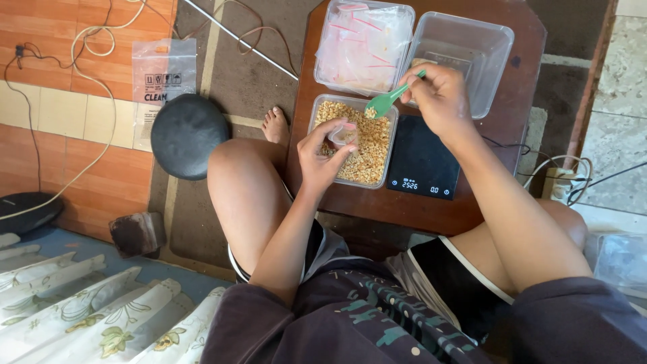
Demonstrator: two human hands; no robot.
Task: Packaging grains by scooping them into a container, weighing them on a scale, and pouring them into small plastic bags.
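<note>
- Mid-fill step by the look of it: right hand (438,98) pinching the handle of a green plastic spoon (385,101), fingers closed tight around the handle end, bowl loaded with a few grains.
- Left hand (323,152) holding a small clear zip bag (344,135) between thumb and fingertips, fingers narrow, mouth of the bag facing up, just below and left of the spoon bowl.
- Spoon's long axis running diagonal: handle up by the right fingers, bowl pointing down-left toward the left fingertips.
- Both hovering over the clear tub of grain (360,158), directly under the left fingers.
- Probably next: tipping the spoon into the bag mouth, which needs the opening kept spread and the bowl lined up right above it, or grains go back into the tub.
- Black digital scale (421,162) under the right wrist, nothing on it.
- Beyond the right fingers: empty clear tub (472,40); beyond the left: tub of spare zip bags (364,44).
- All on a small dark wooden table (519,121).
</note>
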